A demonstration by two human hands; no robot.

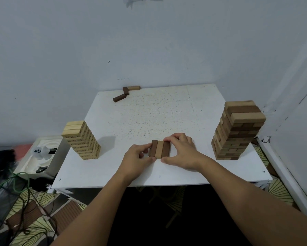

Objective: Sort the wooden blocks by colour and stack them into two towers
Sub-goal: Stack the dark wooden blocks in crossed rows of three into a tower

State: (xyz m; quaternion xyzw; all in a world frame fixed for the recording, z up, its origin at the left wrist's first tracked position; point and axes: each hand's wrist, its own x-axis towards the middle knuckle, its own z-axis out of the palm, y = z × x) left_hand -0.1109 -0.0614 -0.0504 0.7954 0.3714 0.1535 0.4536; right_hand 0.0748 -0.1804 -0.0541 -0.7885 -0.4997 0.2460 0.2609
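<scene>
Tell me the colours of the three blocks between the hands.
Dark brown, light tan, dark brown across the three blocks; head view.

White table (pixel 167 110), speckled w/ small dark flecks toward the back. Left tower (pixel 82 140): all pale yellowish wood. Right tower (pixel 237 130): mixed tan & dark brown blocks. Row of three blocks (pixel 159 149) at centre: dark brown, light tan, dark brown. Loose blocks at far edge: two dark brown (pixel 119 98), one tan (pixel 134 88). Wall (pixel 149 41) pale grey-blue. Floor covering (pixel 34 206): cream, brown & black fan-like pattern. Green cable (pixel 16 176) at left.
</scene>
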